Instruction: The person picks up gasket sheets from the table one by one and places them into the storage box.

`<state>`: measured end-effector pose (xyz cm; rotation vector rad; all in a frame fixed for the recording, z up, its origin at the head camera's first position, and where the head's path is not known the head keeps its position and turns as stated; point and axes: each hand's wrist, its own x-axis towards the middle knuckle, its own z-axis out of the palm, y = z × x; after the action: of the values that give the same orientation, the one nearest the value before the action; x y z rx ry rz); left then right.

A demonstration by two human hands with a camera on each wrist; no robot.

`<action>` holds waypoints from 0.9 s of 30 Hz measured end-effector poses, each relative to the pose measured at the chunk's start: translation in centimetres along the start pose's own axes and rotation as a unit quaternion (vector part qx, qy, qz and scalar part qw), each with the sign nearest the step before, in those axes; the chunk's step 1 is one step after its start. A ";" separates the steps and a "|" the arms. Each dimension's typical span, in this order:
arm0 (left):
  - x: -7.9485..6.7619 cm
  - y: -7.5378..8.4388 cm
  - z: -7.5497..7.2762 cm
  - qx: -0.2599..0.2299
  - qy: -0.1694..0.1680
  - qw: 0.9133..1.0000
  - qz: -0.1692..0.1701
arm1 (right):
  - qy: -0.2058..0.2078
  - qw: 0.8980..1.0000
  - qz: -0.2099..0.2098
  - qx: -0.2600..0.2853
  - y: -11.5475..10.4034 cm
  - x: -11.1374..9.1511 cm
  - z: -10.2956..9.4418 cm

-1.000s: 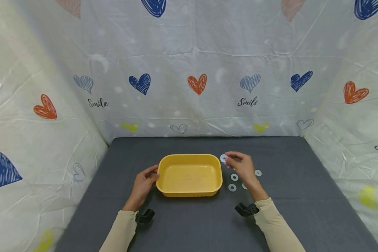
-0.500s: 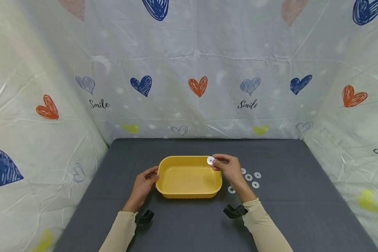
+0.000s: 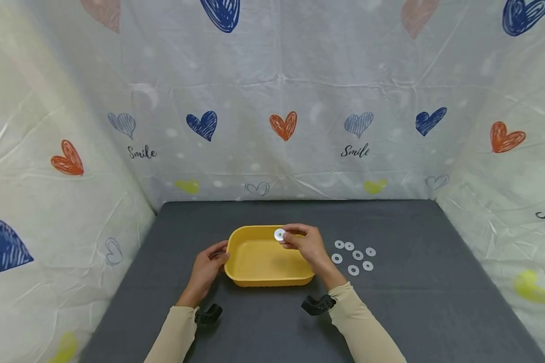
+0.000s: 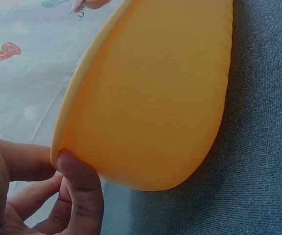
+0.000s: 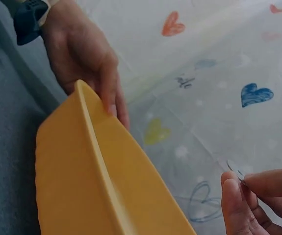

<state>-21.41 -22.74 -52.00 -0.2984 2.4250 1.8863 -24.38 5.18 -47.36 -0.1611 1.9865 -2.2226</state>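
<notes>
A yellow plastic tub (image 3: 259, 259) sits on the dark table in the head view. Its left end is pinched at the rim by my left hand (image 3: 204, 269); in the left wrist view the thumb (image 4: 80, 176) presses the outer wall. My right hand (image 3: 311, 247) is over the tub's right half, pinching a flat round washer (image 3: 279, 234) between thumb and fingers. The washer shows nearly edge-on in the right wrist view, above the rim. Several similar loose washers (image 3: 357, 255) lie flat to the right of the tub. The right hand hides part of the tub's right end.
A dark grey cloth covers the table (image 3: 263, 327). Behind it and along both sides hangs a pale curtain (image 3: 318, 101) printed with hearts. Each wrist wears a black band, the right one (image 3: 319, 304) near the tub's front right corner.
My right hand has carried the washer leftward from beside the tub to above its inside. More of the loose washers show now. The left hand keeps its hold on the tub's rim.
</notes>
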 end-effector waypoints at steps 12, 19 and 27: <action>-0.2 -0.1 -0.1 0.008 0.002 1.000 -0.003 | 0.001 1.000 0.022 -0.021 -0.2 0.9 2.6; 0.0 0.0 0.0 0.012 0.002 1.000 -0.002 | -0.001 0.998 0.051 -0.029 0.1 1.7 3.2; 0.0 0.2 -0.1 0.006 -0.005 1.000 -0.003 | -0.012 0.996 0.080 -0.045 0.4 2.2 3.9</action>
<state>-21.47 -22.82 -51.78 -0.2952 2.4265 1.8653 -25.81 0.91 -47.37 -0.0379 2.0102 -2.0261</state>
